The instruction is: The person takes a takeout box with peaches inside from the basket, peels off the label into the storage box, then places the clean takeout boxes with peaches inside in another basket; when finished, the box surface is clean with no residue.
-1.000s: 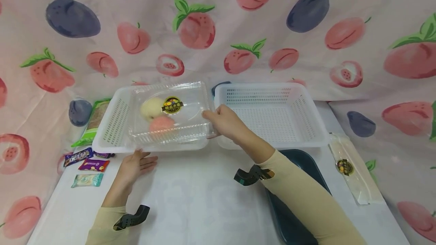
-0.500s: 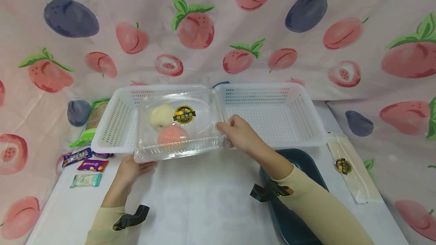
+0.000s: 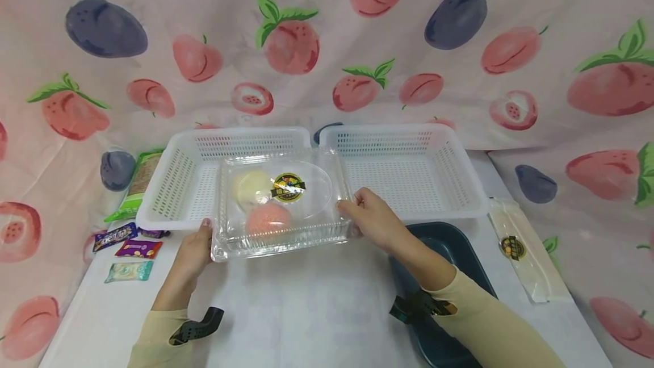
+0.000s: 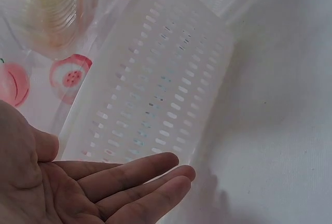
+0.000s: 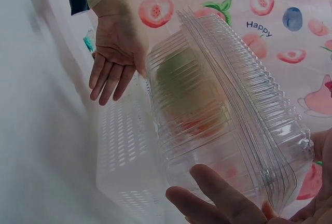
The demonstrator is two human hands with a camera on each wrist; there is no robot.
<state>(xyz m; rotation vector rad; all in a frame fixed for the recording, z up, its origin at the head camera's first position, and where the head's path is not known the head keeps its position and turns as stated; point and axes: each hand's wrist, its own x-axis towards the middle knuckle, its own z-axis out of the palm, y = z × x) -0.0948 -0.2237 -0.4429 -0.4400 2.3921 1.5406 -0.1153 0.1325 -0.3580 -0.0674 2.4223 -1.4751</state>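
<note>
A clear plastic fruit box [image 3: 317, 214] with a round label is held in the air, overlapping the front of the left white basket [image 3: 179, 186]. Inside it lie a pale yellow-green fruit [image 3: 250, 187] and a pinkish-orange fruit [image 3: 268, 218]. My right hand [image 3: 377, 219] grips the box's right end, thumb on top and fingers underneath. At the box's left end is my left hand [image 3: 190, 259]. Its fingers are straight and the palm faces up in the left wrist view, with the thumb close to the box in the right wrist view.
A second white basket [image 3: 472, 186] stands at the right. A dark tray [image 3: 403, 277] lies partly under my right arm. Small snack packets [image 3: 129, 271] and a green bag [image 3: 138, 180] sit at the left, and a long labelled packet [image 3: 536, 271] at the right edge.
My right hand has brought the fruit box out from over the left basket, towards me and to the right. My left hand has hardly moved; the box's left end is now beside it.
</note>
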